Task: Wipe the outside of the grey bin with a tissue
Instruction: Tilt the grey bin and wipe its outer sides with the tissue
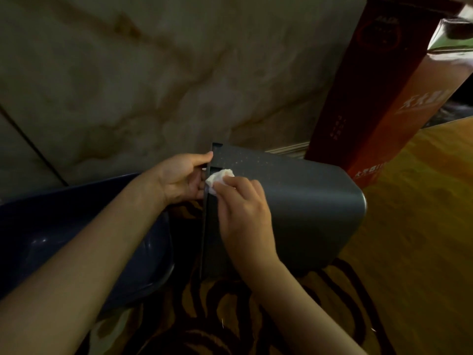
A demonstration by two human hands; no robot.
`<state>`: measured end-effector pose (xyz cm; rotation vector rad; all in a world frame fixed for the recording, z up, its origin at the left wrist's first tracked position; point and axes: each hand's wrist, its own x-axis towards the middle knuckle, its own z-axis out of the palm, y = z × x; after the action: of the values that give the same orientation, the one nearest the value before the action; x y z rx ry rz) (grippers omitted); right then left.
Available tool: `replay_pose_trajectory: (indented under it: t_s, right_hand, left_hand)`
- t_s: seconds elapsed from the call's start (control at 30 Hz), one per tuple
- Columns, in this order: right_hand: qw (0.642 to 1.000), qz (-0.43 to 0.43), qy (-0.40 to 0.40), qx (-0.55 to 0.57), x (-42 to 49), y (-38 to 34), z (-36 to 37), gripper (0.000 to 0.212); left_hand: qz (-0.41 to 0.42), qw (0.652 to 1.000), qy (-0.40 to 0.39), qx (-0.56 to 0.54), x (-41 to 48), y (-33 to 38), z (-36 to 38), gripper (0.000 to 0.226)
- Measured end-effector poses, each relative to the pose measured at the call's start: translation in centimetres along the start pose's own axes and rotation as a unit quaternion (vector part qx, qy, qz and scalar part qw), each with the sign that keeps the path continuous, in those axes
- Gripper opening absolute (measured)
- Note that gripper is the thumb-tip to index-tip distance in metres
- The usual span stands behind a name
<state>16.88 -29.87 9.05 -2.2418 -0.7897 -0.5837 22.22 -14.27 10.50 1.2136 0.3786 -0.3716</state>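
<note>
The grey bin [307, 206] lies on its side, its open rim facing left and its rounded base to the right. My left hand [183, 179] grips the rim near its top, thumb over the edge and fingers inside. My right hand [243, 213] rests on the bin's outer wall just right of the rim. It presses a crumpled white tissue [217, 179] against the bin near the rim, and the fingers cover part of the tissue.
A dark blue plastic tub [76, 239] sits to the left, touching my left forearm. A tall red-brown carton [384, 98] leans behind the bin at the right. A marbled wall [153, 73] stands behind. Patterned fabric lies below; orange floor at right.
</note>
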Motion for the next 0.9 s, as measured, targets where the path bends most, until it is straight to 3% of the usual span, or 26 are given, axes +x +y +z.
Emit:
replay_pose_trajectory:
  t_s: [0.1,0.23,0.33,0.43,0.63,0.9]
  right_hand:
    - [0.998,0.035,-0.002,-0.051,0.3,2.0,-1.8,0.016]
    - [0.976,0.199,0.0,-0.091,0.9,7.0,-4.9,0.018]
    - [0.964,0.241,0.009,-0.116,-0.1,7.8,-5.9,0.017]
    - [0.974,0.19,0.007,-0.123,-1.2,5.9,-5.3,0.014]
    - [0.994,0.032,-0.096,0.033,-1.0,2.2,-4.3,0.017]
    - [0.989,0.005,-0.109,0.095,1.7,2.3,-3.6,0.016]
  left_hand:
    - [-0.005,1.0,-0.017,0.005,-0.4,-0.3,-0.1,0.034]
    - [-0.002,0.998,-0.052,-0.027,-0.8,-0.5,-0.3,0.027]
    - [0.005,0.995,-0.062,-0.075,-1.0,-0.5,0.1,0.028]
    - [0.012,0.993,-0.049,-0.106,-1.0,-0.5,0.8,0.031]
    - [-0.001,0.994,-0.022,-0.107,-1.6,-0.7,1.2,0.031]
    - [-0.001,0.994,-0.031,-0.1,-2.2,-0.9,1.3,0.037]
